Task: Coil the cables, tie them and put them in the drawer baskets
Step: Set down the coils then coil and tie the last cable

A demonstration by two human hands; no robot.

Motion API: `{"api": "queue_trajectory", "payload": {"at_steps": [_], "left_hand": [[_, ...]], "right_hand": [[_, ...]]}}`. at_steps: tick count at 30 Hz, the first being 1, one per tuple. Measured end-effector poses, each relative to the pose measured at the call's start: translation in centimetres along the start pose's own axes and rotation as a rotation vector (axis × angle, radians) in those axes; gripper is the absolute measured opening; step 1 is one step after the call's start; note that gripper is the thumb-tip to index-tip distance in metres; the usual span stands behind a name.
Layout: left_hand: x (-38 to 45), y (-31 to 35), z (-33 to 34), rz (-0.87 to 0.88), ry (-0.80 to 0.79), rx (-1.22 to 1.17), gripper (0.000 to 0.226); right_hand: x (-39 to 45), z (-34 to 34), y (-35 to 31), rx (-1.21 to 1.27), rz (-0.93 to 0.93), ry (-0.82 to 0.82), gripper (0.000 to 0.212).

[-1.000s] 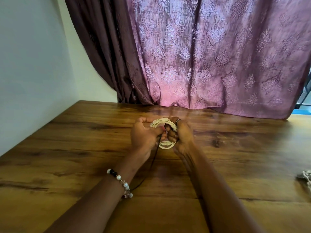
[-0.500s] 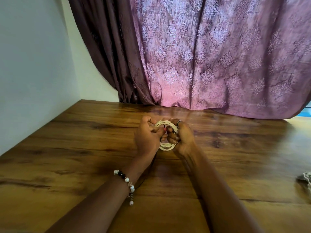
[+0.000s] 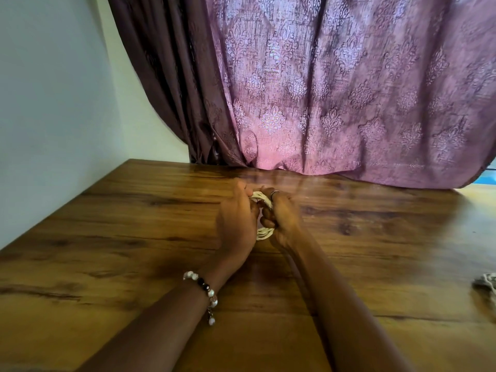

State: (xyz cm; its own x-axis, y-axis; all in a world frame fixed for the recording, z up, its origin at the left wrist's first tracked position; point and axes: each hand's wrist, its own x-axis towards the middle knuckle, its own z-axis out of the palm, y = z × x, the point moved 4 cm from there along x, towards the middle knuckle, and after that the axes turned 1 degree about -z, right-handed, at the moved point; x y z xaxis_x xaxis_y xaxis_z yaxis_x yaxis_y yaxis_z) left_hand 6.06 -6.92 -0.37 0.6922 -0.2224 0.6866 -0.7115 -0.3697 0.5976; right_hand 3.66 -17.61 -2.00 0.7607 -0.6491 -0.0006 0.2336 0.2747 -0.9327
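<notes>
While both our hands, left hand [image 3: 236,224] and right hand [image 3: 281,221], grip the cream coiled cable [image 3: 264,233] just above the tabletop [image 3: 134,237] at frame centre, we judge it light, springy, best pinched across its bunched loops.

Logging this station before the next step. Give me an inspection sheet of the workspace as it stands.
Surface: wooden table, dark grain, glossy.
Job's things: cream coiled cable, held above the table between both hands; drawer baskets, nothing seen.
Clutter: pale corded bundle at the right edge, cut off by the frame.
Grips: left hand and right hand both curled round the coil; whether a tie is on it is hidden.
Cables: no loose cable seen beyond the coil and the edge bundle.
Surroundings: patterned purple curtain behind the table, pale wall on the left.
</notes>
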Motion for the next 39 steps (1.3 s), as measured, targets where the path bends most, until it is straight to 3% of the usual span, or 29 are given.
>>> {"api": "queue_trajectory", "payload": {"at_steps": [3, 7, 10, 18, 20, 22, 25, 28, 30, 33, 39], "left_hand": [[-0.1, 0.2, 0.0, -0.002, -0.074, 0.086, 0.015], [0.2, 0.6, -0.5, -0.002, -0.071, 0.091, 0.024], [0.4, 0.6, -0.6, 0.03, -0.059, 0.038, 0.027], [0.7, -0.2, -0.2, -0.092, -0.111, -0.103, 0.031], [1.0, -0.3, -0.3, -0.234, -0.185, -0.254, 0.032], [0.9, -0.3, 0.1, -0.479, -0.335, -0.612, 0.031], [0.8, 0.1, 0.3, -0.735, -0.539, -1.003, 0.013], [1.8, -0.3, -0.2, -0.751, -0.576, -1.177, 0.015], [2.1, -0.5, -0.4, -0.665, -0.599, -1.19, 0.02], [2.0, -0.7, -0.2, -0.578, -0.549, -1.141, 0.021], [3.1, -1.7, -0.5, -0.594, -0.252, -1.149, 0.019]], "right_hand": [[0.0, 0.1, 0.0, -0.03, -0.043, 0.012, 0.026], [-0.5, 0.1, -0.5, -0.07, -0.07, 0.015, 0.022], [-0.7, 0.0, -0.6, -0.018, -0.067, 0.009, 0.02], [-0.8, -0.1, -0.7, 0.059, -0.091, 0.039, 0.01], [-0.6, -0.5, -0.9, 0.079, -0.117, 0.059, 0.011], [-0.5, -1.2, -1.3, 0.136, -0.132, 0.088, 0.012], [-0.1, -2.2, -1.7, 0.19, -0.136, 0.119, 0.017], [0.0, -3.0, -1.9, 0.227, -0.127, 0.115, 0.017], [0.0, -3.3, -2.0, 0.254, -0.126, 0.106, 0.015], [0.0, -3.3, -1.9, 0.241, -0.127, 0.098, 0.013], [-0.3, -2.4, -1.9, 0.171, -0.129, 0.038, 0.007]]}}
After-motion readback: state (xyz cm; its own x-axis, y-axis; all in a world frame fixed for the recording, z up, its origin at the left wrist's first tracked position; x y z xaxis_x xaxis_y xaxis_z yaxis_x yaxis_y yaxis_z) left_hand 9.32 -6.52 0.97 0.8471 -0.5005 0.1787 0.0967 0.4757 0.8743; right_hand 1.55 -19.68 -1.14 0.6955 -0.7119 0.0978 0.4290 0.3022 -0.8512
